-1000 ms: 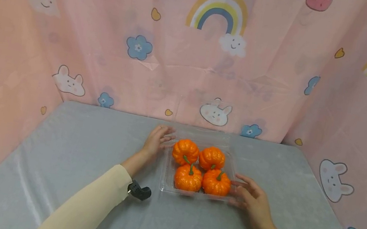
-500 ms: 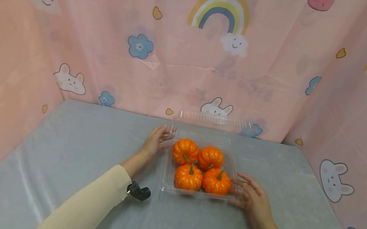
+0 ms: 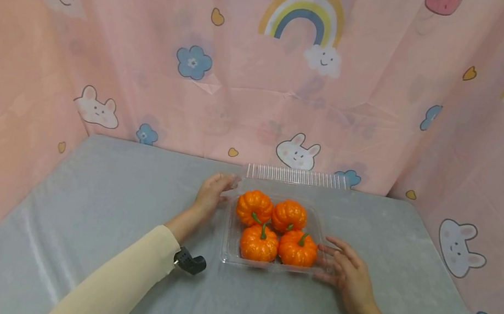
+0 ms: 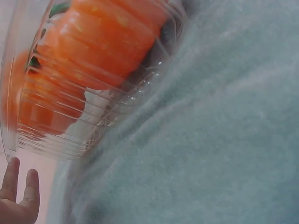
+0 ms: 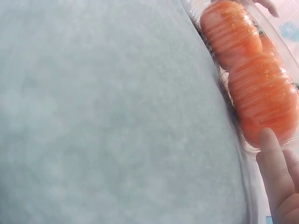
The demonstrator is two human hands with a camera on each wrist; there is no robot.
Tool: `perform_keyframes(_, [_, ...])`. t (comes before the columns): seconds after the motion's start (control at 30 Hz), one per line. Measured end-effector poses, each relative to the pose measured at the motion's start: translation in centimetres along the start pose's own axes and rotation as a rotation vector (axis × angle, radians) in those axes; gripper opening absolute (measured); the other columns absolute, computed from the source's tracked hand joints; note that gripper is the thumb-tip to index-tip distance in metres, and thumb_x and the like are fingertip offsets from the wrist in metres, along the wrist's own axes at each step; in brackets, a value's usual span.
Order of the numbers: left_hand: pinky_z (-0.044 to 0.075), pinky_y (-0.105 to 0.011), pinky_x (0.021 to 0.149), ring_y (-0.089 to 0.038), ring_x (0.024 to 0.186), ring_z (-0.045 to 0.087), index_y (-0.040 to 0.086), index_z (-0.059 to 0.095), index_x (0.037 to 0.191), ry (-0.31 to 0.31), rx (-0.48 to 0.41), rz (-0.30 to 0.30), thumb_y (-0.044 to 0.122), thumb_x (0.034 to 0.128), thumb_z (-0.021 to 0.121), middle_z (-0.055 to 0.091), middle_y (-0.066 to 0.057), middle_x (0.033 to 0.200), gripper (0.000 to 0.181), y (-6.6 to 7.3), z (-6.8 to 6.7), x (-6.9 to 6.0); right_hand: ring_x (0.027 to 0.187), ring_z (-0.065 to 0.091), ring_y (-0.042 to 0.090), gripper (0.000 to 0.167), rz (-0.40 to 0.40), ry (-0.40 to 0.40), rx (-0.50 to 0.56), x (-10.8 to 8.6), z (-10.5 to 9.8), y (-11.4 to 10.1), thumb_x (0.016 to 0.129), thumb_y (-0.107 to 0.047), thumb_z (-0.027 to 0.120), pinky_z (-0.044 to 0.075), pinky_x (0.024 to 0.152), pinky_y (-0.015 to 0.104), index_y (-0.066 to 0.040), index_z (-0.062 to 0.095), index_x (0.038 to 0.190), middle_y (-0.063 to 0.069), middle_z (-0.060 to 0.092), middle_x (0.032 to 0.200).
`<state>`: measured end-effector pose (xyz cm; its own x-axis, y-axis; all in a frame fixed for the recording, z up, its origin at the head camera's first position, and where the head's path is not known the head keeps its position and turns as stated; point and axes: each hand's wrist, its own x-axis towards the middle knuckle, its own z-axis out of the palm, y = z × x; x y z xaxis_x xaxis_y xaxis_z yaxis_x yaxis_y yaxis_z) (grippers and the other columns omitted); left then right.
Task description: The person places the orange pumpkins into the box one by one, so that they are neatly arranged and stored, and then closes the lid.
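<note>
Several small orange pumpkins with green stems sit in a clear plastic clamshell container. Its ribbed lid hangs open behind the base, tilted back toward the curtain. My left hand is at the container's back left corner, fingers extended toward the lid's edge. In the left wrist view, two of its fingertips show close to the clear rim. At the right wall is my right hand, its fingers spread along the plastic. The right wrist view shows a fingertip against the wall, beside a pumpkin.
A grey cloth covers the table beneath the container. Pink printed curtains rise at the back and on both sides. Each wrist wears a black camera mount, such as the left mount.
The lid has tipped further back and lower, so its ribbed edge now lies near the table's far edge. Both hands have hardly moved, and the pumpkins stay in the container.
</note>
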<state>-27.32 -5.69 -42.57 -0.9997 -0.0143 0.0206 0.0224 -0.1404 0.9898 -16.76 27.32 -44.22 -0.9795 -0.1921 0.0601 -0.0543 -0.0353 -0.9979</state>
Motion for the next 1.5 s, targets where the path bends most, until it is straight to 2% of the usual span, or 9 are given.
perform_keyframes(0.17, [0.047, -0.053, 0.098, -0.040, 0.121, 0.051, 0.003, 0.051, 0.079, -0.025, -0.018, 0.016, 0.025, 0.0946, 0.052, 0.056, -0.027, 0.127, 0.027, 0.0, -0.1, -0.2, 0.096, 0.069, 0.012, 0.043, 0.001, -0.014, -0.008, 0.0, 0.0, -0.1, 0.105, -0.022, 0.036, 0.060, 0.074, 0.039, 0.004, 0.039, 0.139, -0.008, 0.067, 0.114])
perform_keyframes(0.27, [0.047, -0.054, 0.099, -0.038, 0.119, 0.052, 0.001, 0.055, 0.084, -0.035, -0.012, 0.032, 0.023, 0.0943, 0.053, 0.059, -0.023, 0.122, 0.025, 0.0, -0.2, -0.4, 0.096, 0.068, 0.012, 0.044, 0.003, -0.018, -0.014, 0.0, 0.0, -0.1, 0.105, -0.023, 0.034, 0.059, 0.075, 0.038, 0.004, 0.037, 0.139, -0.009, 0.067, 0.115])
perform_keyframes(0.43, [0.048, -0.054, 0.097, -0.019, 0.105, 0.060, 0.013, 0.059, 0.079, -0.057, -0.007, 0.041, 0.018, 0.0928, 0.055, 0.066, -0.007, 0.106, 0.015, -0.3, -0.5, -0.6, 0.097, 0.068, 0.011, 0.046, 0.017, -0.002, -0.013, -0.1, 0.1, -0.2, 0.106, -0.024, 0.032, 0.060, 0.075, 0.038, 0.007, 0.033, 0.139, -0.009, 0.067, 0.115])
perform_keyframes(0.53, [0.049, -0.054, 0.095, -0.010, 0.096, 0.060, 0.009, 0.061, 0.083, -0.075, 0.010, 0.039, 0.014, 0.0925, 0.056, 0.067, -0.006, 0.107, 0.012, -0.5, -1.0, -0.8, 0.096, 0.069, 0.011, 0.044, 0.036, 0.022, -0.002, -0.2, 0.2, -0.3, 0.106, -0.025, 0.031, 0.060, 0.075, 0.038, 0.005, 0.035, 0.137, -0.008, 0.067, 0.112])
perform_keyframes(0.7, [0.054, -0.045, 0.086, -0.009, 0.093, 0.060, -0.002, 0.063, 0.099, -0.127, 0.152, 0.039, 0.012, 0.0914, 0.057, 0.064, -0.015, 0.120, 0.016, -0.6, -1.9, -1.5, 0.094, 0.070, 0.013, 0.034, 0.058, 0.042, 0.022, -0.4, 0.0, -0.4, 0.106, -0.030, 0.030, 0.060, 0.073, 0.040, -0.008, 0.046, 0.127, -0.006, 0.067, 0.106])
perform_keyframes(0.87, [0.056, -0.044, 0.082, -0.019, 0.102, 0.063, -0.001, 0.063, 0.111, -0.188, 0.265, 0.040, 0.014, 0.0909, 0.060, 0.060, -0.014, 0.131, 0.025, -0.2, -2.6, -2.2, 0.095, 0.069, 0.012, 0.032, 0.058, 0.008, 0.010, -0.7, -0.4, -0.6, 0.106, -0.032, 0.028, 0.060, 0.071, 0.040, -0.017, 0.049, 0.126, -0.007, 0.067, 0.106])
perform_keyframes(1.03, [0.057, -0.038, 0.076, -0.022, 0.100, 0.065, 0.006, 0.065, 0.115, -0.214, 0.361, 0.043, 0.018, 0.0910, 0.064, 0.061, -0.012, 0.128, 0.027, -0.1, -3.0, -2.7, 0.097, 0.069, 0.013, 0.035, 0.051, -0.044, 0.008, -0.9, -0.8, -1.1, 0.107, -0.032, 0.024, 0.060, 0.072, 0.041, -0.018, 0.047, 0.129, -0.006, 0.068, 0.109])
perform_keyframes(1.3, [0.055, -0.033, 0.065, -0.023, 0.091, 0.065, 0.017, 0.064, 0.117, -0.210, 0.474, 0.035, 0.024, 0.0912, 0.065, 0.062, -0.009, 0.125, 0.027, 0.1, -3.0, -3.7, 0.094, 0.069, 0.014, 0.034, 0.005, -0.115, 0.022, -1.2, -0.8, -2.0, 0.107, -0.025, 0.020, 0.060, 0.070, 0.040, -0.022, 0.047, 0.127, -0.007, 0.069, 0.113])
perform_keyframes(1.5, [0.056, -0.033, 0.075, -0.024, 0.096, 0.066, 0.016, 0.063, 0.116, -0.193, 0.586, 0.110, 0.021, 0.0895, 0.067, 0.064, -0.009, 0.122, 0.028, 0.1, -2.9, -4.2, 0.089, 0.070, 0.014, 0.028, 0.009, -0.048, -0.066, -1.2, -0.4, -2.1, 0.105, -0.016, 0.034, 0.060, 0.066, 0.040, -0.018, 0.047, 0.129, -0.007, 0.068, 0.107])
